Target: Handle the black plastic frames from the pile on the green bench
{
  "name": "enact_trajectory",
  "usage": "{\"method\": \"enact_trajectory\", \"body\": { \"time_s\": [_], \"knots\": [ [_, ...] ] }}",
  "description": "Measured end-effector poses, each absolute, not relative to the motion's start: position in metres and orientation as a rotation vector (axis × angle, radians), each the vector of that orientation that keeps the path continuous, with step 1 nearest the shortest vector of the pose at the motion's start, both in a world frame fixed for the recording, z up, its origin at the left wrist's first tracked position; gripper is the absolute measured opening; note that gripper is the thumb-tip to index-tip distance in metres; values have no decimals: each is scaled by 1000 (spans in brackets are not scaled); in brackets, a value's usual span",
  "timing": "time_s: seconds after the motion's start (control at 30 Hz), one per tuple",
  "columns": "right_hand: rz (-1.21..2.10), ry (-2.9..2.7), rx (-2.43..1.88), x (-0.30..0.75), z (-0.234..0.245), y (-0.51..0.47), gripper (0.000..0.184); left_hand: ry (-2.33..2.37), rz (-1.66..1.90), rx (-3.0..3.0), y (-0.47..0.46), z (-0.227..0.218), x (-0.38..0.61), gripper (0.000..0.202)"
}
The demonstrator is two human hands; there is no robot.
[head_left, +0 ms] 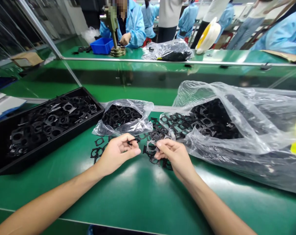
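Note:
My left hand (117, 152) is curled over the green table, its fingers closed on a small black plastic part (132, 142) that they partly cover. Facing it, my right hand (174, 156) pinches a square black frame (151, 146) with a round hole, between thumb and fingertips. Beneath and behind the right fingers lies a loose heap of similar black frames (160, 131). A few more frames (95, 152) rest on the table just left of my left hand. The two hands are apart.
A long black tray (52, 138) full of black parts stands at left. A small clear bag (146, 121) of parts lies ahead, a large clear bag (258, 130) at right. Beyond a metal rail (162, 62), a person in blue works beside a hand press (113, 29) and blue bin (102, 46).

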State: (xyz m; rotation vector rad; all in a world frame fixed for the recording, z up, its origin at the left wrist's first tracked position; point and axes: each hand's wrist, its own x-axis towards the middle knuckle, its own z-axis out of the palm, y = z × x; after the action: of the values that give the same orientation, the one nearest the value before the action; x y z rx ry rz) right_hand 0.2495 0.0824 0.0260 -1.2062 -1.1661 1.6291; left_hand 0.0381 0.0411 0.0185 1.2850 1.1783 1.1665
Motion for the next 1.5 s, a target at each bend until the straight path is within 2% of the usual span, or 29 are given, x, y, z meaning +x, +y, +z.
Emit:
{"method": "enact_trajectory", "body": {
  "time_s": [0.2, 0.53, 0.87, 1.17, 1.5],
  "knots": [
    [1810, -1030, -1170, 244, 19, 76, 31, 1214, 1351, 1646, 34, -2, 29, 7],
    [1758, -1108, -1225, 238, 14, 73, 32, 1307, 1303, 1991, 34, -3, 20, 14],
    [1824, -1132, -1192, 236, 20, 68, 36, 1237, 1353, 2112, 28, 0, 27, 41],
    [1837, -1128, -1187, 234, 19, 67, 36, 1287, 1209, 2083, 25, 2, 29, 27],
    [1861, -1149, -1165, 234, 21, 65, 38, 1280, 1163, 2080, 24, 0, 31, 31]
  ]
}}
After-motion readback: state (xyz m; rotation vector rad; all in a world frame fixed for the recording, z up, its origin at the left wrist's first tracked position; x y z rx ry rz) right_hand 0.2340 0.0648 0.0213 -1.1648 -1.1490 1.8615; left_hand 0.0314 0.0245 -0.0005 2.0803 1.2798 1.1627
